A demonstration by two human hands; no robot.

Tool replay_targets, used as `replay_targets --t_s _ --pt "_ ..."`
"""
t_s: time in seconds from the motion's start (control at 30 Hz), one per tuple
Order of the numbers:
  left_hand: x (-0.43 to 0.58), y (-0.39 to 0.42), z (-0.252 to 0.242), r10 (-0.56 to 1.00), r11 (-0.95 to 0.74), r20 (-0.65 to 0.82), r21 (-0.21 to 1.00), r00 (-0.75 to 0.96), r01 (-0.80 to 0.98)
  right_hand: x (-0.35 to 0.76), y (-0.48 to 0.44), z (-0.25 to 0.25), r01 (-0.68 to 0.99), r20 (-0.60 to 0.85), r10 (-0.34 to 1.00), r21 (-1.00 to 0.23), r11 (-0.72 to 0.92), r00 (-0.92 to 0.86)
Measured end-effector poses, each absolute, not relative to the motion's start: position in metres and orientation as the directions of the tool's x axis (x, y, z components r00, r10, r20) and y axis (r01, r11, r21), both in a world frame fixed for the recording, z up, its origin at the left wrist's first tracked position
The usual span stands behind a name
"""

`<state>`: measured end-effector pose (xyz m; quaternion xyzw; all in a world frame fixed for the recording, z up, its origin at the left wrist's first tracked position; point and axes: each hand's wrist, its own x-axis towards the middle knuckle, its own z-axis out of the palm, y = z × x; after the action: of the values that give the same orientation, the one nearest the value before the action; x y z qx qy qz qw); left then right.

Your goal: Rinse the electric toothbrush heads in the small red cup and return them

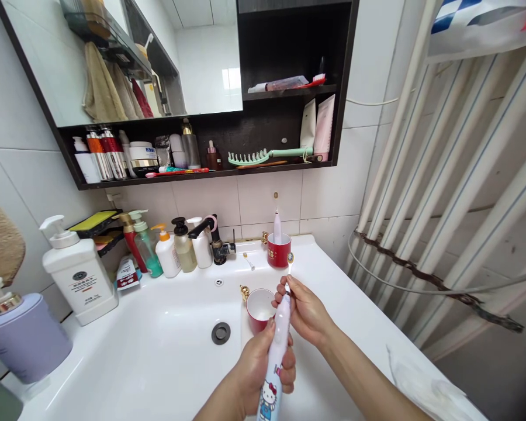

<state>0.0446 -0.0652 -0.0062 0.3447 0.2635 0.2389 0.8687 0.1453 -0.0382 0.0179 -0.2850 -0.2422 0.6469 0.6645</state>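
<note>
My left hand (263, 368) is wrapped round the thick handle of an electric toothbrush (275, 356), which is pale pink and blue with a cartoon cat on it. The fingers of my right hand (309, 313) pinch the slim white brush head (290, 266) at its upper end, bristles pointing up. Whether the head is fully seated on the handle, I cannot tell, as my fingers cover the joint. Just behind my hands stands a red cup (258, 324) with a white inside and a gold handle, partly hidden by them.
Another red cup (279, 254) holds a second electric toothbrush handle (277, 228) on the back ledge. A small loose brush head (249, 263) lies beside the black faucet (219, 248). Pump bottles (184, 248) line the left of the white sink (158, 351). Pipes (442, 193) run along the right.
</note>
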Motion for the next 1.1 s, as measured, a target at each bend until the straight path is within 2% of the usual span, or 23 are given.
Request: replay_targets --t_s 0.17,0.3,0.37,0.43,0.5,0.57,0.6,0.7,0.9,1.1 --pt "0.047 -0.065 -0.007 0.704 0.565 -0.313 0.791 0.638 -0.235 0.142 -0.036 0.015 -0.707 -0.063 0.983 -0.703 0.078 0.172" --pt "0.045 -0.066 -0.008 0.64 0.582 -0.319 0.795 0.699 -0.169 0.154 -0.029 0.019 -0.679 -0.038 0.964 -0.717 0.158 0.264" --pt "0.042 -0.064 -0.008 0.627 0.548 -0.305 0.827 0.717 -0.127 0.165 -0.023 0.023 -0.601 -0.011 0.946 -0.775 0.197 0.324" --pt "0.038 -0.06 -0.006 0.67 0.529 -0.292 0.833 0.683 -0.163 0.174 -0.015 0.025 -0.36 0.046 0.95 -0.919 0.161 0.308" --pt "0.035 -0.053 -0.004 0.747 0.525 -0.279 0.804 0.603 -0.278 0.175 -0.002 0.024 0.05 0.079 0.971 -0.996 0.07 0.224" --pt "0.034 -0.046 -0.002 0.803 0.517 -0.288 0.772 0.522 -0.369 0.167 0.016 0.019 0.354 0.073 0.98 -0.935 0.002 0.185" --pt "0.034 -0.044 -0.002 0.818 0.511 -0.294 0.766 0.494 -0.39 0.162 0.026 0.016 0.427 0.07 0.979 -0.904 -0.018 0.189" --pt "0.036 -0.04 -0.003 0.832 0.513 -0.337 0.768 0.44 -0.382 0.146 0.063 0.007 0.543 0.059 0.968 -0.836 -0.086 0.244" --pt "0.044 -0.04 -0.011 0.842 0.515 -0.361 0.758 0.4 -0.4 0.139 0.12 -0.006 0.764 0.032 0.96 -0.614 -0.2 0.277" --pt "0.048 -0.038 -0.015 0.836 0.524 -0.373 0.762 0.403 -0.381 0.141 0.14 -0.012 0.881 0.003 0.972 -0.423 -0.211 0.234"
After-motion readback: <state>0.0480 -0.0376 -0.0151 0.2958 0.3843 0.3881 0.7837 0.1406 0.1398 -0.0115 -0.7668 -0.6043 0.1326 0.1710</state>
